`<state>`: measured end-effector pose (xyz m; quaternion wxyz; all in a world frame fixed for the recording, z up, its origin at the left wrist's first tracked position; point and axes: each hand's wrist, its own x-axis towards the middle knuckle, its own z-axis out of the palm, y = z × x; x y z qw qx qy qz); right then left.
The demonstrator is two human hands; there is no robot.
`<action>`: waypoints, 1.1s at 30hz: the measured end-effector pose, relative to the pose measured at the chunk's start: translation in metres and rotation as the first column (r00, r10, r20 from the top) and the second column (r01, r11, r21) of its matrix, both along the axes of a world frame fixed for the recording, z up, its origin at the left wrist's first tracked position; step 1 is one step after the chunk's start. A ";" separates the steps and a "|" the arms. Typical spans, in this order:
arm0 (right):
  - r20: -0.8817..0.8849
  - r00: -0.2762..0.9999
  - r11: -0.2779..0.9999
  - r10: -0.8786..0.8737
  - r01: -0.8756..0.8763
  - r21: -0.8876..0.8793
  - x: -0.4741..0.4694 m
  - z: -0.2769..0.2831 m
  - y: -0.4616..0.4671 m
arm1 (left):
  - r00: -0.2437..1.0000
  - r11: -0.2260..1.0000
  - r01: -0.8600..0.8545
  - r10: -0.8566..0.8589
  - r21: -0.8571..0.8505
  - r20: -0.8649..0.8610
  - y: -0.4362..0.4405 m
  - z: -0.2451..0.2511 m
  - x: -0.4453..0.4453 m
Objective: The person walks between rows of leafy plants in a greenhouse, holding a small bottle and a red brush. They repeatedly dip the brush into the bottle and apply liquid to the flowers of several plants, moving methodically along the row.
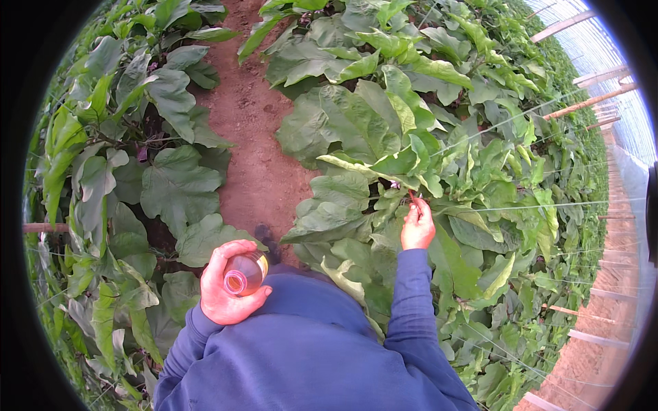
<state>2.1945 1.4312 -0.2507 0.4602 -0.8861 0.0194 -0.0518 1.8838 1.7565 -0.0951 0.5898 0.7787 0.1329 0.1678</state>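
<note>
My left hand [216, 290] is wrapped around a clear plastic bottle [249, 272], held in front of my waist. Its mouth faces up without a cap, and a label with some yellow shows on the far side. Pinkish liquid seems to be inside. Out to the right, my right hand [417, 229] pinches a thin reddish stick [412, 195] among the leaves of an eggplant plant [354, 123]. The stick's far end is too small to make out. Just beyond the fingertips, a pale purple eggplant flower [394, 185] shows beneath a large leaf.
A reddish dirt path [257, 154] runs ahead between two dense plant rows. Leaves of the left row [180, 174] overhang it. Thin support strings [534, 206] cross the right row. Wooden poles [591, 101] and plastic sheeting [629, 169] stand at the far right.
</note>
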 end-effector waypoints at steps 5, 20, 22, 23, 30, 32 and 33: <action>0.357 0.888 0.902 0.289 -0.127 -0.412 -0.039 0.074 0.046 | 0.999 0.999 -0.033 0.033 -0.020 0.024 0.060 -0.003 0.006; 0.333 0.779 0.847 0.531 -0.506 -0.164 -0.096 0.207 0.249 | 0.997 0.995 -0.068 0.070 -0.079 0.025 0.171 -0.014 0.024; 0.341 0.763 0.832 0.549 -0.538 -0.137 -0.089 0.208 0.263 | 0.997 0.995 -0.075 0.077 -0.071 0.030 0.178 -0.014 0.027; 0.345 0.754 0.824 0.560 -0.551 -0.133 -0.084 0.206 0.270 | 0.997 0.993 -0.079 0.080 -0.091 0.000 0.182 -0.015 0.029; 0.337 0.702 0.749 0.628 -0.662 -0.016 -0.019 0.188 0.331 | 0.979 0.978 -0.198 0.194 -0.062 -0.068 0.217 -0.015 0.066; 0.343 0.655 0.704 0.673 -0.709 -0.027 0.004 0.187 0.347 | 0.970 0.973 -0.225 0.220 -0.049 -0.100 0.227 -0.012 0.084; 0.375 0.630 0.683 0.680 -0.731 -0.010 0.016 0.185 0.356 | 0.970 0.972 -0.226 0.219 -0.060 -0.100 0.232 -0.011 0.096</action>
